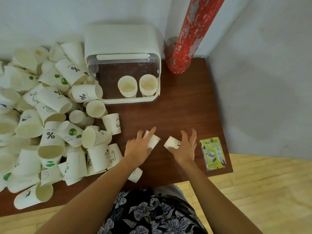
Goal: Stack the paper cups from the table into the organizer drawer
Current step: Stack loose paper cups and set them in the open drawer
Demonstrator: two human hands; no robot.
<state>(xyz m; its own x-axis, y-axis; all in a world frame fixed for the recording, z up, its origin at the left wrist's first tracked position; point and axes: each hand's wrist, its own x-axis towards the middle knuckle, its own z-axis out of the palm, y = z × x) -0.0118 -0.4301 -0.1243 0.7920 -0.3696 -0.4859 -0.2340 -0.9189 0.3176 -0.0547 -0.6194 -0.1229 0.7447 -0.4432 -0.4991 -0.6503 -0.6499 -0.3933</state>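
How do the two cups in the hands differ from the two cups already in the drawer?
The cup under the left hand and the cup in the right hand lie tilted on their sides over the table; the drawer cups stand upright, mouths up. The held cups are partly covered by fingers; the drawer cups sit side by side in the organizer drawer. All four are white paper cups.

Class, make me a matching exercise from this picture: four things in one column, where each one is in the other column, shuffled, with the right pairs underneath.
Things
1. pile of cups
2. two upright cups
3. red pipe
4. yellow leaflet

Places
A. table's far right corner
B. inside the drawer
C. table's left side
D. beside the right hand

Pairs: 1-C, 2-B, 3-A, 4-D
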